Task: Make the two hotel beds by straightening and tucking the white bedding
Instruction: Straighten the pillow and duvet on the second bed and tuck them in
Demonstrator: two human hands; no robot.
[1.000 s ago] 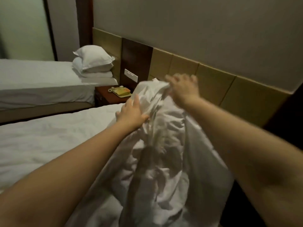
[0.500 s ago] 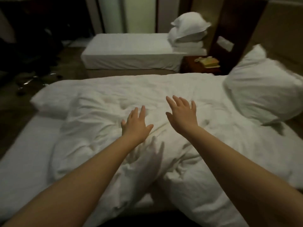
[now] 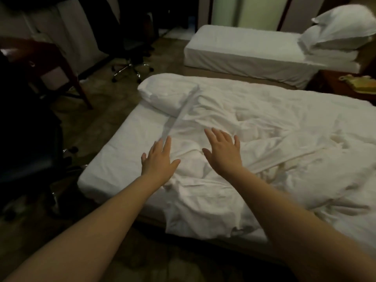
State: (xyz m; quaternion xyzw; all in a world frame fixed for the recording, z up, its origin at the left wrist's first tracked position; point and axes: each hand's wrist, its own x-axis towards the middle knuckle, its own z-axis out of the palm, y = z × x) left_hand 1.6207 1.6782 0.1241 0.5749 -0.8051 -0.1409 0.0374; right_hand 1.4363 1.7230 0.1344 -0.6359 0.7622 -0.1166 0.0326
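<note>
A rumpled white duvet [image 3: 254, 139] lies in folds across the near bed [image 3: 122, 155], whose sheet shows bare at its left end. My left hand [image 3: 158, 159] and my right hand [image 3: 223, 153] stretch out over the duvet's left part, fingers spread and straight, holding nothing. Whether the palms touch the cloth I cannot tell. The far bed [image 3: 244, 49] at the upper right is smooth, with two stacked white pillows [image 3: 335, 35] at its right end.
A wooden nightstand [image 3: 329, 82] with a yellow-green telephone [image 3: 360, 83] stands between the beds at the right edge. A dark wheeled office chair [image 3: 130, 45] and a wooden chair [image 3: 50, 64] stand on the floor to the left, beyond the near bed's foot.
A second ago both hands gripped bunched white bedding by the headboard. They let go, and the view swung left toward the foot of the near bed; both hands are open over the duvet.
</note>
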